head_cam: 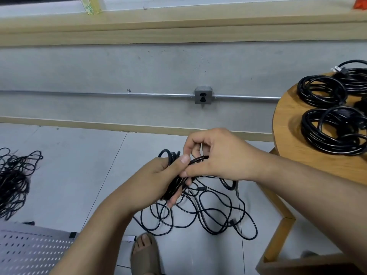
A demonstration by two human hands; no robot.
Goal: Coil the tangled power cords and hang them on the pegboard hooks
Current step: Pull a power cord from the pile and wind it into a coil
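Observation:
My left hand grips a partly wound coil of black power cord, thumb pressed over the loops. My right hand pinches a strand of the same cord right beside the left thumb. The cord's loose rest lies in tangled loops on the grey floor below both hands. Two finished black coils lie on a round wooden table at right. Another tangled pile of cords sits on the floor at far left. A perforated grey pegboard lies at bottom left.
A grey wall with a metal conduit and socket box runs across ahead. A wooden skirting strip borders the floor. My sandalled foot stands just below the loose cord. The table's wooden leg slants down at right.

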